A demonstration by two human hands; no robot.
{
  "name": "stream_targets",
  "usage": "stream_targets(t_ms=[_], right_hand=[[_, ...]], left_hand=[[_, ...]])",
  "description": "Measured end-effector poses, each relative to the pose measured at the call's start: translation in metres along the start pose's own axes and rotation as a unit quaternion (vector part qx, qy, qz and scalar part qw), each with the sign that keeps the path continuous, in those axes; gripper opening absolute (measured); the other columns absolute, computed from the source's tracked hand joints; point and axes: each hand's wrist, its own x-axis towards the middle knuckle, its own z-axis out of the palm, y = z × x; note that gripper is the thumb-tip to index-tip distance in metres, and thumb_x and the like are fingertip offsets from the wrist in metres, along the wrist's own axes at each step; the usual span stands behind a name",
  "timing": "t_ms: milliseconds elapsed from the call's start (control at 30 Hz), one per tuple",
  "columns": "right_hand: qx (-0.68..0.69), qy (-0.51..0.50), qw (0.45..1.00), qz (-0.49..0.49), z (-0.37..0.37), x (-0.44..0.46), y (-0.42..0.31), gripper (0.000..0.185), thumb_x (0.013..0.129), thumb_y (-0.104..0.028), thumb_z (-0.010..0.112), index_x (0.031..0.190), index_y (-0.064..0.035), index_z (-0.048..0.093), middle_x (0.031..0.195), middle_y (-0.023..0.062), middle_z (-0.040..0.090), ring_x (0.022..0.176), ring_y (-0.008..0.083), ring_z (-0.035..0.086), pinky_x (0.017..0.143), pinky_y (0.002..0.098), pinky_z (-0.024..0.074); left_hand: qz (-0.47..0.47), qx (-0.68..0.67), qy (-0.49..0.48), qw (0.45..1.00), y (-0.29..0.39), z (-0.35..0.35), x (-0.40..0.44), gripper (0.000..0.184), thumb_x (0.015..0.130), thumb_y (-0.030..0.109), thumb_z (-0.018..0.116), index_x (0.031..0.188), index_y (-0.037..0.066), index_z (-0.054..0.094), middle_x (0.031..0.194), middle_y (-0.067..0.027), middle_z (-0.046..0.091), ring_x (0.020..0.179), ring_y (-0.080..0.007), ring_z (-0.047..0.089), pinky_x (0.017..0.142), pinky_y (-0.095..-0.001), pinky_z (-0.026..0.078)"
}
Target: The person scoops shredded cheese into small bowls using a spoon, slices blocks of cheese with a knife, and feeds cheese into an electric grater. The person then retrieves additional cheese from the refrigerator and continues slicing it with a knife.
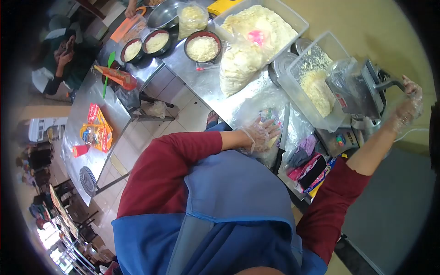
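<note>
My left hand (260, 136), in a clear plastic glove, lies with fingers spread on plastic wrapping (245, 110) at the table's edge. A knife (285, 130) with a long blade and black handle lies just right of it. At the far right, my gloved right hand (409, 101) is closed around the lever handle (389, 84) of a metal grating machine (355, 89). Part of that grip is hidden. Below the machine's mouth, a clear tub (293, 82) holds pale yellow gratings (316, 89) that look like cheese.
A bigger tub (300, 23) heaped with gratings and a full plastic bag (238, 66) stand further back. Several black bowls (201, 47) hold more. Folded cloths (305, 149) lie near my right arm. A second metal table (110, 103) is at left, with a person (57, 59) beyond it.
</note>
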Motion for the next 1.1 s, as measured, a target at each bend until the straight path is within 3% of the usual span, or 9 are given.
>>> stream_targets(t_ms=[67,200,300,467,600,667,767,900,1100], right_hand=[[0.038,-0.077,0.996,0.028,-0.023,0.030,0.038,0.021,0.088,-0.019,0.046,0.072,-0.0053,0.045,0.079,0.0116,0.055,0.091,0.0287,0.058,0.099,0.0445,0.0410],[0.021,-0.073,0.994,0.080,-0.037,0.058,0.050,0.023,0.092,-0.020,0.049,0.077,-0.0033,0.050,0.081,0.0109,0.056,0.088,0.0270,0.060,0.096,0.0449,0.0440],[0.120,-0.165,0.976,0.076,-0.062,0.083,0.087,0.035,0.094,-0.037,0.052,0.081,-0.0050,0.050,0.084,0.0090,0.053,0.094,0.0251,0.056,0.100,0.0457,0.0395],[0.117,-0.223,0.968,-0.012,-0.060,0.099,0.100,0.053,0.089,-0.058,0.054,0.094,-0.0060,0.050,0.091,0.0053,0.046,0.098,0.0228,0.051,0.102,0.0466,0.0374],[0.062,-0.218,0.973,-0.043,-0.051,0.108,0.084,0.057,0.090,-0.064,0.046,0.099,-0.0081,0.045,0.095,0.0050,0.043,0.099,0.0213,0.045,0.102,0.0436,0.0329],[0.081,-0.228,0.970,0.032,-0.055,0.119,0.090,0.053,0.090,-0.061,0.049,0.098,-0.0088,0.046,0.095,0.0048,0.044,0.101,0.0208,0.045,0.104,0.0440,0.0319],[0.148,-0.274,0.946,0.086,-0.081,0.162,0.143,0.049,0.091,-0.058,0.051,0.099,-0.0095,0.047,0.097,0.0041,0.044,0.104,0.0207,0.046,0.105,0.0443,0.0313],[0.251,-0.340,0.896,0.136,-0.099,0.194,0.183,0.040,0.093,-0.048,0.054,0.099,-0.0099,0.048,0.099,0.0027,0.047,0.110,0.0205,0.047,0.108,0.0443,0.0305],[0.114,-0.113,0.945,0.284,-0.054,0.178,0.124,0.024,0.096,-0.027,0.049,0.096,-0.0044,0.055,0.090,0.0109,0.060,0.097,0.0281,0.061,0.097,0.0422,0.0417]], left_hand=[[-0.003,-0.022,0.011,1.000,0.001,-0.002,0.002,0.083,0.085,0.053,0.052,0.150,0.012,0.020,0.156,-0.0104,0.018,0.144,-0.0339,0.014,0.112,-0.0593,0.014],[-0.003,-0.079,-0.015,0.997,-0.003,-0.014,0.012,0.079,0.085,0.049,0.055,0.148,0.010,0.026,0.152,-0.0125,0.027,0.142,-0.0354,0.021,0.111,-0.0618,0.018],[0.007,-0.076,-0.014,0.997,-0.008,-0.018,0.022,0.072,0.087,0.047,0.055,0.144,0.009,0.033,0.147,-0.0132,0.036,0.138,-0.0358,0.030,0.108,-0.0638,0.023],[0.046,-0.070,0.057,0.995,-0.029,0.012,0.044,0.066,0.088,0.045,0.054,0.141,0.009,0.038,0.136,-0.0170,0.048,0.123,-0.0342,0.048,0.103,-0.0488,0.038],[0.060,-0.129,-0.002,0.990,-0.033,-0.028,0.045,0.056,0.086,0.040,0.055,0.129,0.004,0.052,0.118,-0.0173,0.062,0.110,-0.0322,0.059,0.093,-0.0410,0.047],[0.125,0.000,-0.056,0.991,-0.040,-0.017,0.061,0.039,0.084,0.031,0.057,0.111,0.004,0.064,0.101,-0.0176,0.067,0.095,-0.0324,0.065,0.081,-0.0405,0.051],[0.091,-0.049,-0.058,0.993,-0.035,-0.036,0.054,0.038,0.076,0.028,0.062,0.103,0.002,0.065,0.095,-0.0193,0.067,0.094,-0.0352,0.064,0.083,-0.0446,0.050],[0.086,-0.034,-0.083,0.992,-0.046,-0.029,0.066,0.035,0.079,0.030,0.063,0.106,0.008,0.067,0.102,-0.0162,0.067,0.096,-0.0336,0.064,0.082,-0.0399,0.051],[0.048,-0.240,-0.141,0.959,-0.082,-0.047,0.062,0.056,0.081,0.036,0.069,0.127,0.010,0.050,0.111,-0.0182,0.062,0.104,-0.0328,0.060,0.090,-0.0432,0.047]])
